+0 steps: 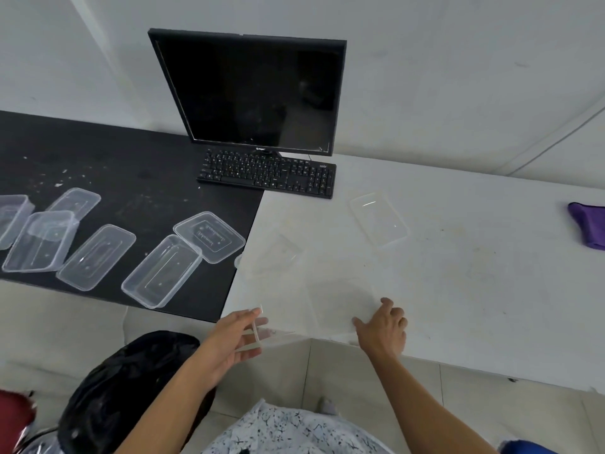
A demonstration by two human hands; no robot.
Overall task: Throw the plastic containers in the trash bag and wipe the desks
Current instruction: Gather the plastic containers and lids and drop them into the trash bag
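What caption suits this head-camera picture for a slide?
Left hand holds a clear rectangular plastic container beside the black trash bag; right hand touches the white desk.

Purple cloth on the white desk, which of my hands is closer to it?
Right. The right hand is at the desk's front edge, left of the purple cloth; the left hand, gripping a clear container, is farther left.

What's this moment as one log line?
left hand grips clear container | right hand rests on white desk | trash bag nearby | purple cloth untouched
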